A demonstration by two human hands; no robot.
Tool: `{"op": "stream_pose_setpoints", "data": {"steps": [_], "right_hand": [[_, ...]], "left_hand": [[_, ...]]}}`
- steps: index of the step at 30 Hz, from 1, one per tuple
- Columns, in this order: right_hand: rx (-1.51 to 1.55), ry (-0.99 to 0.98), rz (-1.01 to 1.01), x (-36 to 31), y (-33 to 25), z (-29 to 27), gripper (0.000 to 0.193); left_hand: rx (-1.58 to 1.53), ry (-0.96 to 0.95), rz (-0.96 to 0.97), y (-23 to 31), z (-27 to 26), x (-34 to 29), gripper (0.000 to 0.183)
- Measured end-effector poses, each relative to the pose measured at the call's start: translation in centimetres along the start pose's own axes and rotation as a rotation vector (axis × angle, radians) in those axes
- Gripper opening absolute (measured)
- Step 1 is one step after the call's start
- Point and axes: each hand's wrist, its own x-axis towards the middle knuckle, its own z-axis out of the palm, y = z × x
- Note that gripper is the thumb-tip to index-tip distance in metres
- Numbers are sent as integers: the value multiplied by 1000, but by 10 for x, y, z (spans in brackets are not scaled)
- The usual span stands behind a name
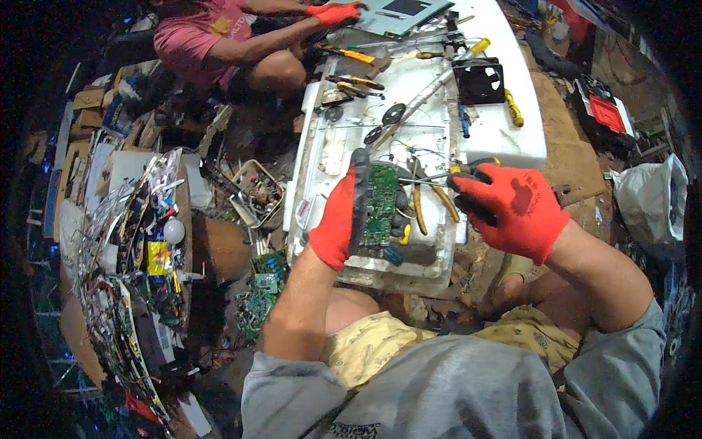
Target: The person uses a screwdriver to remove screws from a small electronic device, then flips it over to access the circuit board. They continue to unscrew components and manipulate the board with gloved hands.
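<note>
My left hand, in a red glove with dark palm, is closed on the edge of a green circuit board held up over the white work surface. My right hand, gloved alike, grips a screwdriver by its handle, which shows some yellow. Its metal shaft points left, with the tip at the board's right edge; whether it touches cannot be made out. Behind and below the shaft lie pliers with orange-yellow handles. Thin wires lie just beyond the board.
A hammer, more pliers, a black square frame and a yellow screwdriver lie farther up the surface. Across it, a co-worker's red-gloved hand rests on a grey panel. Scrap wires and a parts basket are at left.
</note>
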Motion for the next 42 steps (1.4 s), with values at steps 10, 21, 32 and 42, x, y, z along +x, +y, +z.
{"op": "stream_pose_setpoints", "data": {"steps": [10, 21, 32, 42], "right_hand": [[-108, -98, 88, -10, -20, -6, 31], [188, -128, -79, 4, 37, 14, 43], [287, -181, -66, 9, 46, 24, 41], [257, -198, -39, 14, 44, 23, 41]], "left_hand": [[81, -9, -39, -4, 6, -1, 73], [-288, -375, -171, 7, 12, 4, 74], [-445, -418, -198, -3, 2, 12, 70], [-429, -358, -182, -3, 4, 11, 69]]}}
